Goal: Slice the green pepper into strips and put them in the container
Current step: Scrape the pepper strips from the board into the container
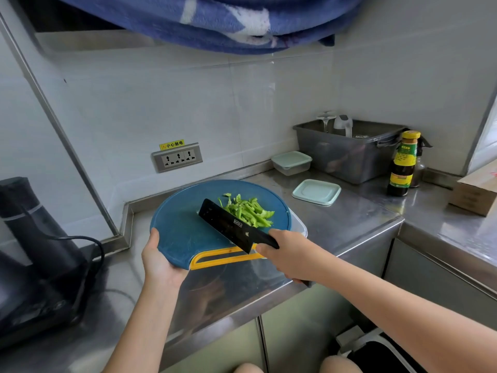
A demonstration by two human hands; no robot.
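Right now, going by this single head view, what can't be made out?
Head view only:
The container: only a clear corner shows; the cutting board hides the rest, so its contents are unknown.
The knife handle: covered by the right hand.
The grey bin contents: blurred behind its wall.
The bottle label: too small to read.
The black appliance: cut off by the left edge.

L hand grips blue cutting board at its 7 o'clock edge; R hand holds black cleaver, blade against green pepper strips at board's 2 o'clock. Clear container peeks from under board at 3 o'clock; loose lid at 1 o'clock
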